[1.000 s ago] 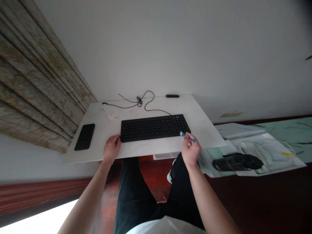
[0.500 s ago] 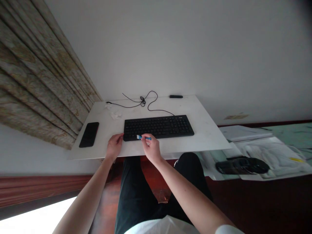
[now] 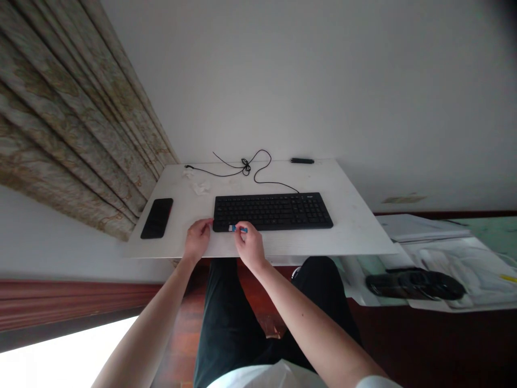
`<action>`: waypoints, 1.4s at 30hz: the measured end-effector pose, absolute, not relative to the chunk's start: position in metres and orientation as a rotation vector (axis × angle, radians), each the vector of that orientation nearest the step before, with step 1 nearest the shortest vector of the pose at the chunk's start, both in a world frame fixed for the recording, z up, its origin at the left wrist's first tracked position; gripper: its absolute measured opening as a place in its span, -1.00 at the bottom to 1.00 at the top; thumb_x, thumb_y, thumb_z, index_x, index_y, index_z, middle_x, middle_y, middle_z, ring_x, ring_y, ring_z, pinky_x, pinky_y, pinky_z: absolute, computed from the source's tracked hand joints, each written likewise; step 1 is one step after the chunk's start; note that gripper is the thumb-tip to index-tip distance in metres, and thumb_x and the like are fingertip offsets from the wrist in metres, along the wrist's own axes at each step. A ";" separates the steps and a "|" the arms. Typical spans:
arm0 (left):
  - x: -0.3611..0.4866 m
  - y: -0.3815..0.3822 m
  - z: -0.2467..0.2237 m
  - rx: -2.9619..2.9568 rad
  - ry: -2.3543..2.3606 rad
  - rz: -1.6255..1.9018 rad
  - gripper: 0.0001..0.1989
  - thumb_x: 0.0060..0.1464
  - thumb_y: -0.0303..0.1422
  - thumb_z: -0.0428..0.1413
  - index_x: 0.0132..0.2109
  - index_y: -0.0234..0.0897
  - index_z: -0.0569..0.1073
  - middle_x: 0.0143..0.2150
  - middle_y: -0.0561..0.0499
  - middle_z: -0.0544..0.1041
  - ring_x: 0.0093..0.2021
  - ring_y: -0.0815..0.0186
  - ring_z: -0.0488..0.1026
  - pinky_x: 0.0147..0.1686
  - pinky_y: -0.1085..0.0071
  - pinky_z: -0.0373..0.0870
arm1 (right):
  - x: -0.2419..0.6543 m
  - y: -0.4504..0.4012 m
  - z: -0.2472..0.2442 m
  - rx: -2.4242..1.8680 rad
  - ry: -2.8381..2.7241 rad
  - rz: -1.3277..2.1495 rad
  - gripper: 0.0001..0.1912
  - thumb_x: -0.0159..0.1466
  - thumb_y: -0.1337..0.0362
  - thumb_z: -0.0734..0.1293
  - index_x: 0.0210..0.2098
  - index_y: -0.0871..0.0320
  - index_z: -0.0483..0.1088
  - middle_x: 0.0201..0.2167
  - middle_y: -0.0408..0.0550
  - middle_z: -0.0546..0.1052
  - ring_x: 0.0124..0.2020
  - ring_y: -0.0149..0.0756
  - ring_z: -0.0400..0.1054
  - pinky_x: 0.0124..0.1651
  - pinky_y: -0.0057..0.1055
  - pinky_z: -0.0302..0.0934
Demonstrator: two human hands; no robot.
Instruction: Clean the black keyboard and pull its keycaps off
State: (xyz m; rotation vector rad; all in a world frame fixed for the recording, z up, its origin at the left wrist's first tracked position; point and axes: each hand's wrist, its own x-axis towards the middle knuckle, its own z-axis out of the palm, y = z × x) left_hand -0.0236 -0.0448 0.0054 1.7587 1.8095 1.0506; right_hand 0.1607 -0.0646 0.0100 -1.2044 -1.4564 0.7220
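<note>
A black keyboard [image 3: 278, 211] lies on the white table [image 3: 307, 243]. At its left front corner, my left hand [image 3: 197, 238] has its fingers bent together, gripping the keyboard's edge. My right hand [image 3: 251, 245] pinches a small blue brush [image 3: 243, 230] with pale bristles. The bristle end points left and lies over the keyboard's front row of keys, near the left side. Part of the brush handle is hidden by my fingers.
A black phone [image 3: 157, 218] lies on the left. Crumpled tissue [image 3: 200, 187] and the tied keyboard cable [image 3: 245, 166] are behind the keyboard. A small black bar-shaped object [image 3: 302, 160] is by the wall. Lower right, a black object [image 3: 416, 284] rests on plastic-covered things.
The view has turned slightly left, so the table appears further right. Against the keyboard, the brush in my right hand has moved a little left. My left hand stays at the corner.
</note>
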 end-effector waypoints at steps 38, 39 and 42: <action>-0.023 -0.045 -0.002 2.172 1.746 1.070 -0.69 0.27 -0.22 0.05 0.06 -0.21 0.53 0.08 -0.14 0.55 0.12 0.10 0.47 0.22 0.05 0.41 | 0.275 -0.075 0.002 -1.357 -1.536 0.444 -0.84 0.38 0.27 0.24 -0.17 0.11 0.47 -0.22 0.06 0.60 -0.19 -0.15 0.54 -0.07 -0.22 0.45; -0.023 -0.046 -0.003 2.200 1.748 1.059 -0.68 0.28 -0.22 0.05 0.08 -0.22 0.52 0.09 -0.15 0.54 0.13 0.10 0.47 0.22 0.04 0.41 | 0.285 -0.077 0.003 -1.369 -1.504 0.452 -0.84 0.38 0.24 0.25 -0.17 0.11 0.47 -0.22 0.07 0.60 -0.20 -0.16 0.54 -0.08 -0.21 0.46; -0.021 -0.047 -0.004 2.270 1.742 1.006 -0.66 0.30 -0.22 0.04 0.13 -0.21 0.49 0.12 -0.16 0.53 0.15 0.08 0.46 0.22 0.03 0.42 | 0.299 -0.081 0.005 -1.333 -1.385 0.555 -0.82 0.38 0.18 0.28 -0.19 0.12 0.47 -0.22 0.06 0.60 -0.22 -0.18 0.55 -0.11 -0.23 0.48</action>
